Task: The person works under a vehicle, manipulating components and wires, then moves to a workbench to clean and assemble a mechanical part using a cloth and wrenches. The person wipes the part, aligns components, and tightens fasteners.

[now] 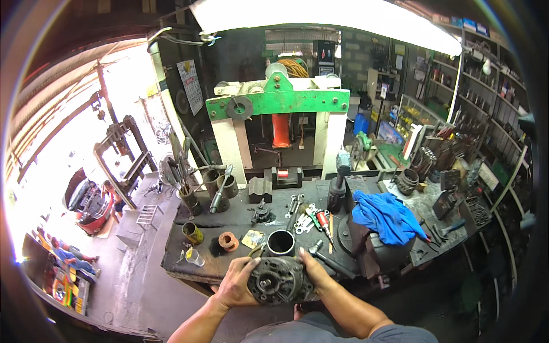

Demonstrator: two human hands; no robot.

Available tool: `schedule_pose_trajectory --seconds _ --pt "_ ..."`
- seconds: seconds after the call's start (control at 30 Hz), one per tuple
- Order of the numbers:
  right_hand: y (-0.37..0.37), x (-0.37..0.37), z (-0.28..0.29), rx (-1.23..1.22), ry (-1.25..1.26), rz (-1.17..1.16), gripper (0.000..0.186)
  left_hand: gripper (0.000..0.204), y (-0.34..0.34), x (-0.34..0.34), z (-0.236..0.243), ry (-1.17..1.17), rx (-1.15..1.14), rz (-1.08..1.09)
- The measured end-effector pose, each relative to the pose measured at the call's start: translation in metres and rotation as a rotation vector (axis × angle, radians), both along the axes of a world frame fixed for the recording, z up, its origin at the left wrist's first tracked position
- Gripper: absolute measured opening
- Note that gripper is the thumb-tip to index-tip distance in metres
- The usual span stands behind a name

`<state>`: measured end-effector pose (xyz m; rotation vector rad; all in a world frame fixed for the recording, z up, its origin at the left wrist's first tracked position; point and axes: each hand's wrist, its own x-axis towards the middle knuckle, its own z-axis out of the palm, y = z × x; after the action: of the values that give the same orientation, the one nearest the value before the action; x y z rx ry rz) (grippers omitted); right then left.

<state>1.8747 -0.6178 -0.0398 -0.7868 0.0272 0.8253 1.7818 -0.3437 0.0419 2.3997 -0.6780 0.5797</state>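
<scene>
Between both hands, above the bench's front edge, is a dark metal alternator [278, 281] with a round vented housing and a shaft end showing. My left hand [235, 282] wraps its left side, thumb along the top. Its right side is gripped by my right hand [316, 275]; some fingers of both hands are hidden behind or under the housing. Just beyond it a metal tube [281, 242] stands upright on the workbench [229, 214]. A rusty spool-shaped part [228, 241] and a clear plastic cup [195, 257] stand left of the tube.
Several wrenches [307, 220] and a red-handled screwdriver [324, 223] lie beyond the tube. A blue cloth [384, 210] covers part of a vise at right. Tool-filled metal cans [190, 201] stand at left. A green-and-white press frame [280, 103] rises behind. People [71, 257] sit far left.
</scene>
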Motion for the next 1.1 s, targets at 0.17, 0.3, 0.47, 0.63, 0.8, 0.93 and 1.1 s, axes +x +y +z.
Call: schedule_pose_trajectory --seconds 0.17,0.3,0.47,0.63,0.8,0.93,1.1 --pt "0.014 0.142 -0.047 -0.502 -0.463 -0.311 0.062 0.125 -0.017 0.082 -0.002 -0.022 -0.030 0.157" --pt "0.027 0.196 -0.085 -0.340 -0.236 -0.486 0.059 0.131 -0.030 0.125 -0.011 0.026 -0.051 0.244" --pt "0.025 0.214 -0.084 -0.338 -0.136 -0.505 0.052 0.130 -0.040 0.151 -0.016 0.248 -0.050 0.449" --pt "0.021 0.172 -0.059 -0.618 -0.687 -0.388 0.059 0.126 -0.052 0.152 -0.006 0.433 -0.014 0.502" --pt "0.035 0.146 -0.054 -0.761 -0.823 -0.481 0.066 0.107 0.000 0.148 0.026 0.638 0.013 0.269" --pt "0.044 0.155 -0.047 -0.788 -0.651 -0.625 0.070 0.090 0.034 0.144 0.030 0.858 -0.136 0.065" --pt "0.037 0.132 -0.036 -0.696 -0.708 -0.588 0.063 0.068 0.053 0.140 0.011 0.803 -0.082 -0.222"
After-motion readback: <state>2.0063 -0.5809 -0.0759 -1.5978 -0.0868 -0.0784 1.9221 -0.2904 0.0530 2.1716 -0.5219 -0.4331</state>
